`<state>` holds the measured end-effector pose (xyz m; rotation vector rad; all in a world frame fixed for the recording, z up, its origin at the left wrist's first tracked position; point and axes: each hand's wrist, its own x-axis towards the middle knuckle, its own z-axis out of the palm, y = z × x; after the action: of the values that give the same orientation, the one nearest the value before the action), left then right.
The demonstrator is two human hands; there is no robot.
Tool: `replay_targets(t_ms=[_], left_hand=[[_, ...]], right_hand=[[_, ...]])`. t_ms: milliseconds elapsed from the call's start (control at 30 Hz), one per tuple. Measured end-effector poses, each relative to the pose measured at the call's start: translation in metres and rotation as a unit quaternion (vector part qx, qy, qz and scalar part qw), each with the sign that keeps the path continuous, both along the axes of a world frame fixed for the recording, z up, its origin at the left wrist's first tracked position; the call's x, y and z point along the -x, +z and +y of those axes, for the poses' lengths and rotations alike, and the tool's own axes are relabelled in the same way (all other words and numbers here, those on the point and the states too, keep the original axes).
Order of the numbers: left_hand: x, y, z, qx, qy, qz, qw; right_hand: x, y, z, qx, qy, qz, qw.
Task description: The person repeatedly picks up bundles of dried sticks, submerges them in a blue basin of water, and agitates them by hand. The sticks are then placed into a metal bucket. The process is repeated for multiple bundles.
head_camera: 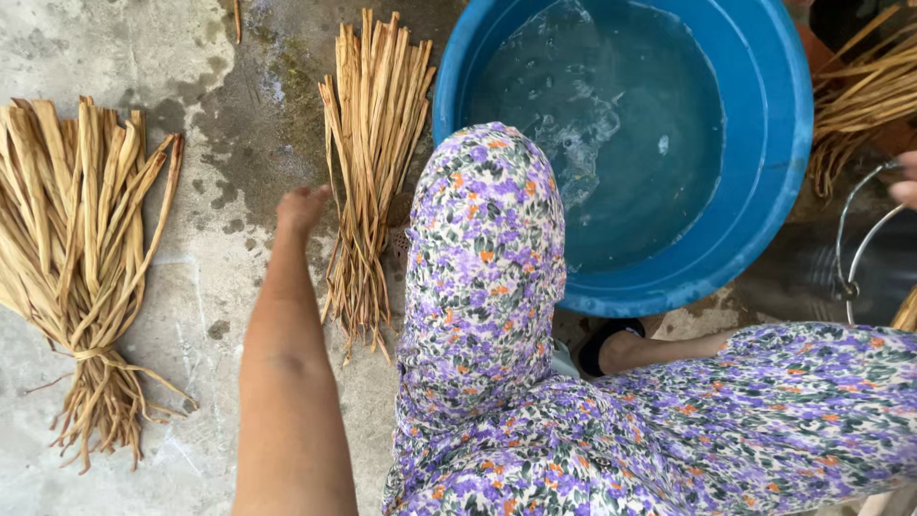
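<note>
Head view: left hand (303,206), grip loosely curled and holding nothing, reaches over wet concrete floor (205,287) beside a loose bundle of dried reed strips (371,162). A tied reed bundle (86,268) lies well apart, leftward. Right hand (905,180) touches a metal bucket's handle (860,239); its grip cannot be told. Blue basin (774,143) holds water.

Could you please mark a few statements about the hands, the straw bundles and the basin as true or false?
1. The blue basin holds water. True.
2. The left hand grips the tied bundle. False: it is extended near the loose bundle, holding nothing.
3. The tied bundle lies inside the basin. False: it lies on the concrete floor.
4. The right hand is at the metal bucket handle. True.
</note>
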<state>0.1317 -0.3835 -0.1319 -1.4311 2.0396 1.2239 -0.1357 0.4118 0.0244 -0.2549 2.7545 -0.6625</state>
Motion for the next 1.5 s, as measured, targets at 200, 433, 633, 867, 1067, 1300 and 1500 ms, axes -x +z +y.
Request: replay_targets(t_ms=[200,433,633,867,1067,1300,1500], left_hand=[[0.021,-0.026,0.048,0.061,-0.008,0.021,0.998],[0.03,-0.037,0.044,0.081,-0.007,0.003,0.997],[0.027,-0.037,0.039,0.139,0.026,0.104,0.984],[0.036,-0.02,0.047,0.063,0.138,0.192,0.97],[0.04,0.005,0.05,0.099,0.087,0.129,0.983],[0.038,-0.008,0.044,0.166,0.12,0.242,0.948],[0.042,-0.01,0.036,-0.102,0.218,0.388,0.89]], right_hand=[[0.012,-0.005,-0.016,0.021,0.027,-0.089,0.995],[0.01,-0.006,-0.005,-0.017,-0.006,-0.097,0.995],[0.013,-0.012,-0.001,-0.017,-0.018,-0.116,0.993],[0.012,-0.013,-0.003,-0.046,-0.022,-0.112,0.992],[0.009,-0.015,-0.008,-0.019,-0.027,-0.105,0.994],[0.011,-0.017,-0.013,-0.048,-0.004,-0.087,0.995],[0.021,-0.024,-0.02,-0.038,0.007,-0.082,0.996]])
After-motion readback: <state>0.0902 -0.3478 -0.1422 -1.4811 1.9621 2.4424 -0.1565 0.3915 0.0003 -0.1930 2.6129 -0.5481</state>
